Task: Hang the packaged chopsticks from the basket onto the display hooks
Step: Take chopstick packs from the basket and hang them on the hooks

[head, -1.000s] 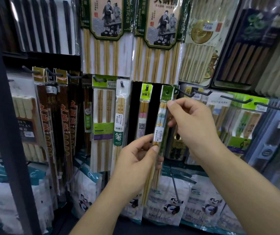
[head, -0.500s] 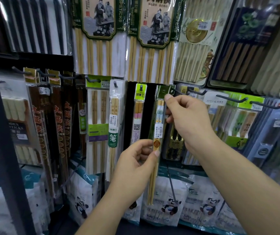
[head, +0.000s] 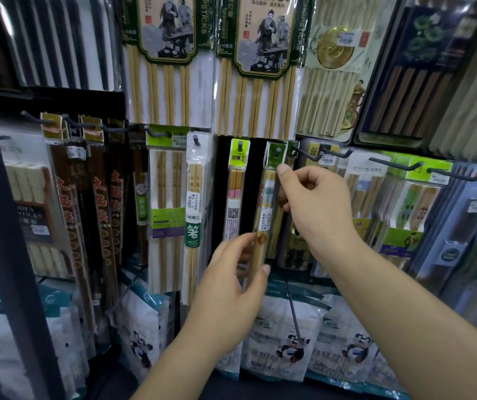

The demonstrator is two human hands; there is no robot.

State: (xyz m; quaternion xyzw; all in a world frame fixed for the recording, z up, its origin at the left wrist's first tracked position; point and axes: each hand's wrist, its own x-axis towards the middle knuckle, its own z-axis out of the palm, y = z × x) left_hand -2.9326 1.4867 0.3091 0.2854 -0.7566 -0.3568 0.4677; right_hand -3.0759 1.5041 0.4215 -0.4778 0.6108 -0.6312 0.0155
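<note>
A slim clear pack of chopsticks (head: 266, 203) with a green header card hangs with its hole over a dark display hook (head: 278, 152). My right hand (head: 312, 203) pinches the pack just under the header, forefinger up near the card. My left hand (head: 231, 278) grips the lower half of the same pack between thumb and fingers. To the left, a similar pack with a lime header (head: 236, 194) hangs on its own hook. The basket is out of view.
Large chopstick packs (head: 257, 67) hang in the row above. Bare hook tips (head: 329, 153) jut out to the right over more packs. Panda-printed bags (head: 289, 336) sit below. A dark shelf post (head: 9, 226) stands at the left.
The pack's header has gone up and onto the hook. My right hand slid down from the header to just below it, and my left hand stayed on the lower part.
</note>
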